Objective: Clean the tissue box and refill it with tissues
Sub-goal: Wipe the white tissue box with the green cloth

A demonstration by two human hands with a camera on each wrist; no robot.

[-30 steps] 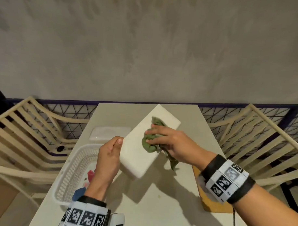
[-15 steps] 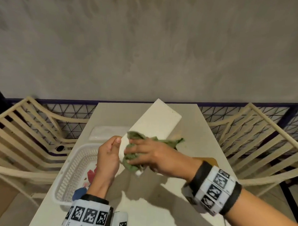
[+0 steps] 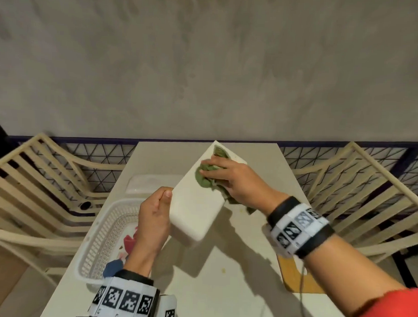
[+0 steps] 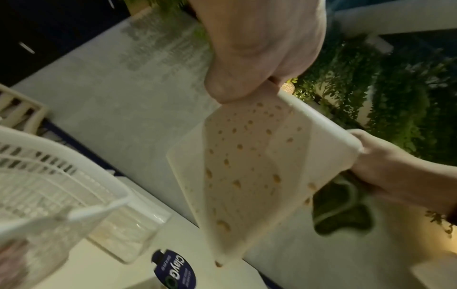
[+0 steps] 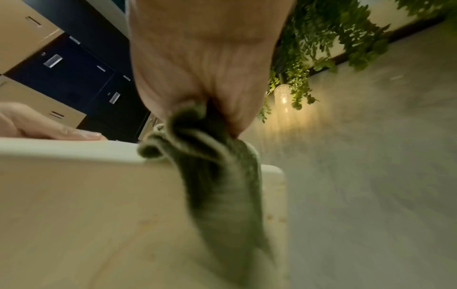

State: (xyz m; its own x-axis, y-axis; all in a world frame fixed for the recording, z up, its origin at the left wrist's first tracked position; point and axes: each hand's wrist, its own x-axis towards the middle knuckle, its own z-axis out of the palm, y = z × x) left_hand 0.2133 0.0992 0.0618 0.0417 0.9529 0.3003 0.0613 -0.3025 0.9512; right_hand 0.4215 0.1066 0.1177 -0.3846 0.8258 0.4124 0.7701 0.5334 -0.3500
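Observation:
The white tissue box (image 3: 197, 205) is held tilted above the table, its broad face up. My left hand (image 3: 154, 215) grips its near left edge, thumb on top. My right hand (image 3: 228, 180) grips a crumpled green cloth (image 3: 206, 176) and presses it on the far end of the box. In the left wrist view the box (image 4: 247, 172) shows small yellowish spots on its underside, and the cloth (image 4: 343, 213) hangs beneath my right hand (image 4: 395, 168). Seen from the right wrist, the cloth (image 5: 217, 176) drapes over the box edge (image 5: 86, 185).
A white slatted basket (image 3: 101, 237) with coloured items sits at the table's left edge. A clear plastic container (image 3: 150, 183) lies behind it. A yellow board (image 3: 294, 275) lies at the right. A dark blue labelled object (image 4: 175, 271) lies on the table. Cream chairs (image 3: 36, 188) flank both sides.
My right hand slid the green cloth from the near end of the box up to its far end. The left hand kept its grip on the box.

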